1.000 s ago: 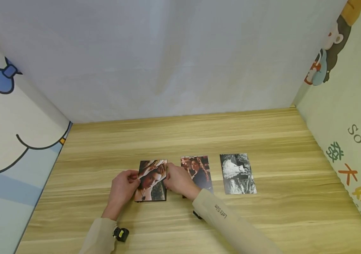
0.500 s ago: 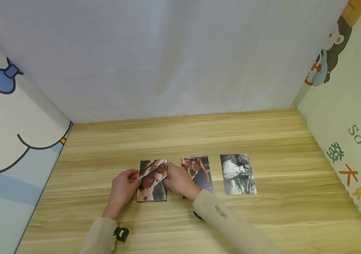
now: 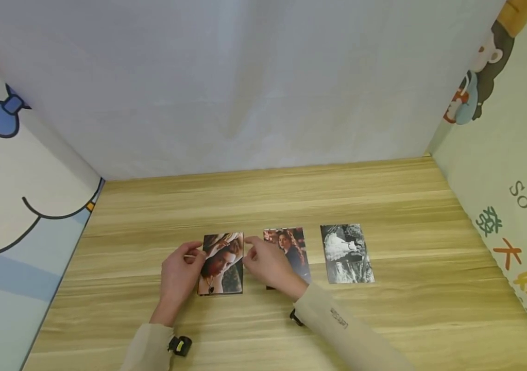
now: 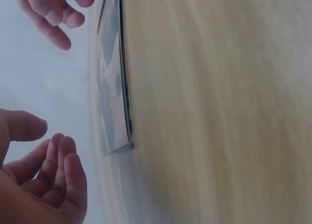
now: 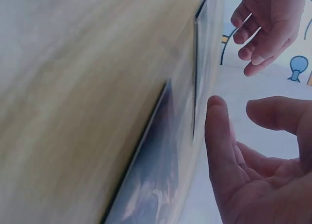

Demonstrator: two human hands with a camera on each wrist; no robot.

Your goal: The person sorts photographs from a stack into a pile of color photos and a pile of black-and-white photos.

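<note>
A small stack of colour photos [image 3: 222, 264] lies on the wooden table [image 3: 263, 201], a portrait on top. My left hand [image 3: 192, 259] hovers at its left edge and my right hand [image 3: 250, 252] at its right edge, and neither holds anything. In the left wrist view the left hand [image 4: 56, 146] has loosely curled fingers, clear of the stack's edge [image 4: 119, 102]. The right wrist view shows my right hand [image 5: 239, 116] with fingers spread beside the stack [image 5: 197, 68].
Two single photos lie in a row to the right: a colour portrait [image 3: 291, 250], partly under my right wrist, and a black-and-white one [image 3: 346, 253]. White cloth hangs at the back, and cartoon-printed panels stand at both sides.
Both hands have let go of the stack's sides and drawn slightly apart and upward. The stack now lies flat on the table. The other photos have not moved.
</note>
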